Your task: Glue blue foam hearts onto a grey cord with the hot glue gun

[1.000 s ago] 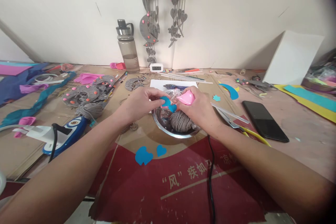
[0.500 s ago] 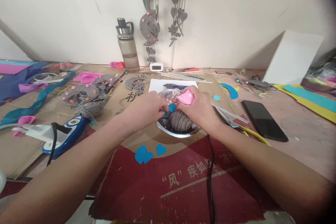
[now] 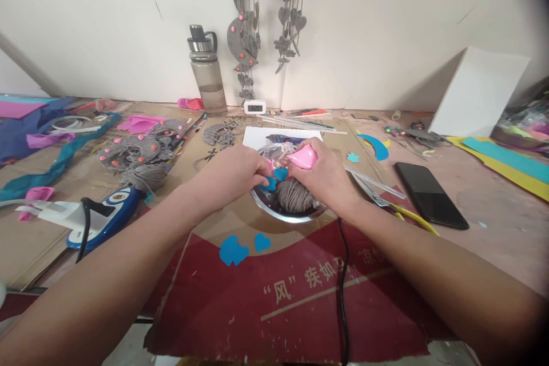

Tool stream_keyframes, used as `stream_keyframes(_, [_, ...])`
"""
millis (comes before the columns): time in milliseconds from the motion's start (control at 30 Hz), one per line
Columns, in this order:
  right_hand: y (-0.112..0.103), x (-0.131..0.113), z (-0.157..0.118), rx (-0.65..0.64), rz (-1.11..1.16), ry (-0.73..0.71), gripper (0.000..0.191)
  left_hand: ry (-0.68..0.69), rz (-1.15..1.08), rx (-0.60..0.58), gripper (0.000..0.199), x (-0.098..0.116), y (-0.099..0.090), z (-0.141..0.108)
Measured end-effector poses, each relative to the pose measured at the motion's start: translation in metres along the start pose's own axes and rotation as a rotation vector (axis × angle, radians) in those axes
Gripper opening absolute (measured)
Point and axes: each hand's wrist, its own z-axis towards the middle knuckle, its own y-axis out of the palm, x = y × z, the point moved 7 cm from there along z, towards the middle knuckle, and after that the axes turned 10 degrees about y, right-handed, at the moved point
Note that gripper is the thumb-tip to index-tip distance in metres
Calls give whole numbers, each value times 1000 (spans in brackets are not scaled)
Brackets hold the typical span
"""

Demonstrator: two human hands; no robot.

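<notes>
Over a metal bowl (image 3: 287, 219), my left hand (image 3: 240, 174) has its thumb and fingers closed on a small blue cutout (image 3: 270, 185). My right hand (image 3: 323, 174) is wrapped round a glossy pink, bulging thing (image 3: 304, 156) whose kind I cannot make out. A blue heart (image 3: 281, 174) shows between the two hands, near the right fingertips. In the bowl sit a ball of grey yarn (image 3: 295, 195) and clear plastic wrap. On the cardboard in front lie another blue heart (image 3: 262, 242) and some overlapping blue cutouts (image 3: 234, 250).
Scissors (image 3: 386, 200) and a black phone (image 3: 430, 194) lie to the right. A power strip (image 3: 115, 217) and grey felt crescents (image 3: 141, 151) are at the left. Behind stand a water bottle (image 3: 208, 80) and a small clock (image 3: 255, 107). A black cable (image 3: 342, 291) crosses the cardboard.
My left hand has shifted slightly left, and the blue cutout at its fingertips shows more clearly. My right hand keeps its grip on the pink thing. The whole view has shifted a little.
</notes>
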Motion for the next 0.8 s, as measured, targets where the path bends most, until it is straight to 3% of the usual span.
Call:
stream_keyframes(567, [0,1,-1,5,-3,3,23,-151,-317,9,27,-21,-8,-7])
stream_keyframes(800, [0,1,-1,-10,-3,11,22,-221,-510,-12,28,-18,-9,-10])
